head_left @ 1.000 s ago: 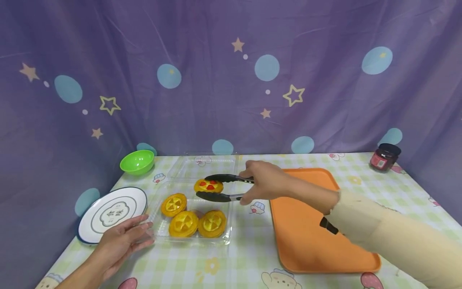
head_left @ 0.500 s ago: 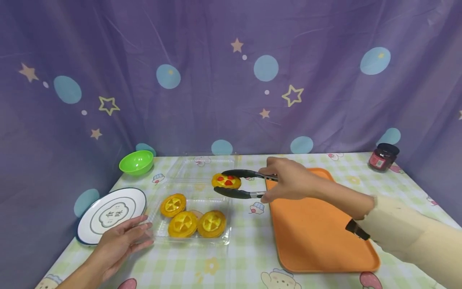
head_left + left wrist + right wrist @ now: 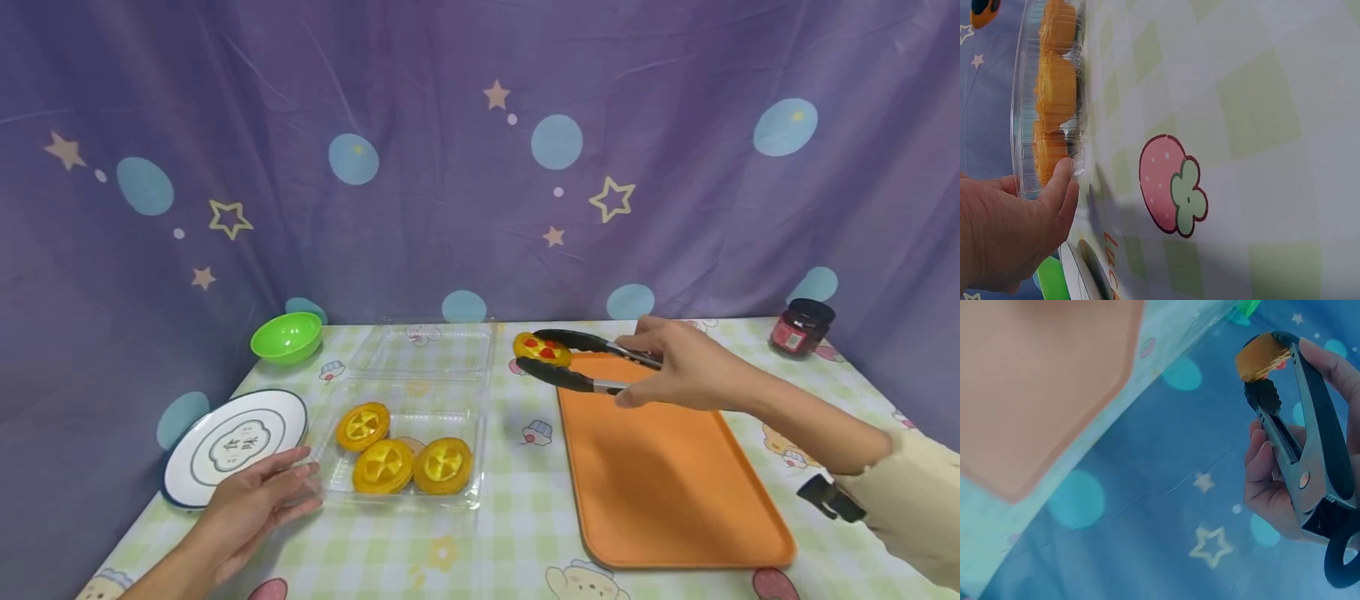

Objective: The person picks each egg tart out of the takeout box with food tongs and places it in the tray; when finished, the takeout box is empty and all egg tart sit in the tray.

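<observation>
My right hand (image 3: 693, 367) grips a pair of tongs (image 3: 585, 340) with black tips. Between the tips is a small yellow tart (image 3: 542, 350) with red pieces on top, held in the air over the tray's far left corner. In the right wrist view the tongs (image 3: 1313, 419) squeeze the tart (image 3: 1260, 359) by its sides. My left hand (image 3: 251, 500) touches the left side of a clear plastic container (image 3: 435, 423) with loosely extended fingers. Inside lie 3 yellow tarts (image 3: 382, 467). The left wrist view shows fingertips against the container wall (image 3: 1021, 131).
An orange tray (image 3: 660, 483) lies on the right of the checked tablecloth. The container's clear lid (image 3: 420, 350) is folded back. Left of it are a white plate (image 3: 187, 458) with a blue rim and a green bowl (image 3: 287, 337). A dark jar (image 3: 801, 329) stands far right.
My right hand has carried the red-topped tart in the tongs up and rightward, from above the container to the tray's far left corner. My left hand has stayed at the container.
</observation>
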`<state>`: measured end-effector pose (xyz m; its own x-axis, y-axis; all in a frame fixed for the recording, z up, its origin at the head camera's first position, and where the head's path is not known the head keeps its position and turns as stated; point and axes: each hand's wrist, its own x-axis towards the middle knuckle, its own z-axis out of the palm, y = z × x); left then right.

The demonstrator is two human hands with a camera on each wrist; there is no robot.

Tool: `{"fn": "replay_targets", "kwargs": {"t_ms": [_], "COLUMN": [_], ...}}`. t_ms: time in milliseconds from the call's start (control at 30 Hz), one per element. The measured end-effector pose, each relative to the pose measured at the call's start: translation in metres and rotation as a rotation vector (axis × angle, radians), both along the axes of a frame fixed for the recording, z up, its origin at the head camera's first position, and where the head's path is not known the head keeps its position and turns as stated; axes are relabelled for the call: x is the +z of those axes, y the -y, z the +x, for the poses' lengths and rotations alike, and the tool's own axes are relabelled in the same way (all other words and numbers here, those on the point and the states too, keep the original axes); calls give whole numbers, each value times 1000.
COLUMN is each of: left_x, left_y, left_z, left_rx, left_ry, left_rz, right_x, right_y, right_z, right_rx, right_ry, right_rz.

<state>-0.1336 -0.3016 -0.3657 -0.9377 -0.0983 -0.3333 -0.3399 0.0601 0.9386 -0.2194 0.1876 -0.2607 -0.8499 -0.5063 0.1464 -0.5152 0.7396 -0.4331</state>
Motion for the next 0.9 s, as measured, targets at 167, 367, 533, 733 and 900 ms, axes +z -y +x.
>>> {"fn": "replay_targets", "kwargs": {"t_ms": [167,367,533,733,900], "left_x": [0,0,1,1,1], "left_y": [-1,-1,1,-1,-2], "left_z": [0,-1,0,0,0], "left_rx": [-1,0,-5,1,3], "left_ry": [-8,-6,-9,-5,-1], "left_rz": [-3,-2,0,-11,-15], "right_x": [-13,-29,-40,-53,-63], "right_y": [-23,-42,-53,-67,-72], "right_z": [-4,-7,-9,-10,-11], "right_rx": [-29,-83,-118,-168,-199], "right_ry": [-30,10,26,53,67], "right_rz": [6,4,10,41,58]}}
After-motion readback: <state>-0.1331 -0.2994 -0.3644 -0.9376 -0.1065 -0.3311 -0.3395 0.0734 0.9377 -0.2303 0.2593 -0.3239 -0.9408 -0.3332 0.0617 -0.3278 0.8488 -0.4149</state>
